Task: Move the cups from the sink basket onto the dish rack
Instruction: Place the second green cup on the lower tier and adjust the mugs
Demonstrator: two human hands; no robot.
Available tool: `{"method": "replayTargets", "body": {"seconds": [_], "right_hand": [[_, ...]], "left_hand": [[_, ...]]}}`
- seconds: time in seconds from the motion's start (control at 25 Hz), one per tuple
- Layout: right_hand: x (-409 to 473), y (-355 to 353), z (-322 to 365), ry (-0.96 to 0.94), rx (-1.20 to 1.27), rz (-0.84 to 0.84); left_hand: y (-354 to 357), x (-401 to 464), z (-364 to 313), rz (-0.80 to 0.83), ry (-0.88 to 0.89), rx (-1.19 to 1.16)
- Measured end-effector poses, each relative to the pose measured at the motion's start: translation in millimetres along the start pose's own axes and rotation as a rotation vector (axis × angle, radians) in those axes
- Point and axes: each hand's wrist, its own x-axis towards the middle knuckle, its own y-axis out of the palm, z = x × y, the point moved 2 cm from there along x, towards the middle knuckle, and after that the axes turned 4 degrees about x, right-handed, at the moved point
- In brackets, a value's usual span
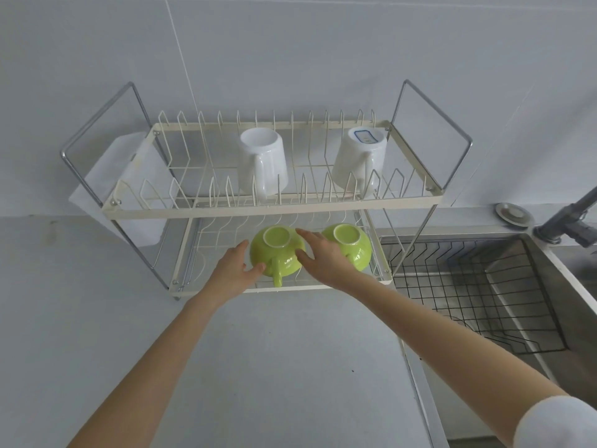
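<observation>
A two-tier cream dish rack (274, 202) stands on the counter against the wall. Two white mugs sit upside down on its upper tier, one (263, 161) in the middle and one (360, 161) at the right. On the lower tier rest two green cups, both upside down. My left hand (234, 270) and my right hand (318, 258) touch either side of the left green cup (277, 253), whose handle points toward me. The right green cup (350, 245) sits just behind my right hand. The black wire sink basket (468, 286) in the sink holds no cups.
A steel sink (549, 302) lies to the right of the rack with a dark faucet (571, 221) and a round drain stopper (513, 215) at its back edge. A white cutting board (129, 189) hangs at the rack's left end. Grey counter (274, 367) lies in front.
</observation>
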Motion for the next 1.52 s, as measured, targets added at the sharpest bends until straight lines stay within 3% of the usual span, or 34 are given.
{"method": "replayTargets", "body": {"seconds": [0.12, 0.24, 0.4, 0.72, 1.52], "right_hand": [[-7.4, -16.6, -14.6, -0.074, -0.084, -0.110], [-10.1, -27.7, -41.2, 0.015, -0.175, -0.171], [-11.1, -31.4, -65.8, 0.149, -0.126, -0.167], [-10.4, -30.0, -74.4, 0.130, -0.012, -0.137], [-14.9, -42.8, -85.1, 0.190, -0.108, -0.124]], "left_hand": [[-2.0, 5.1, -3.5, -0.090, 0.041, 0.044], [3.4, 16.1, -14.8, -0.100, 0.099, 0.093], [18.5, 27.5, -23.0, -0.067, 0.074, 0.082], [33.5, 27.5, -29.3, -0.110, 0.109, 0.102], [49.8, 27.1, -43.7, -0.095, 0.143, 0.125]]}}
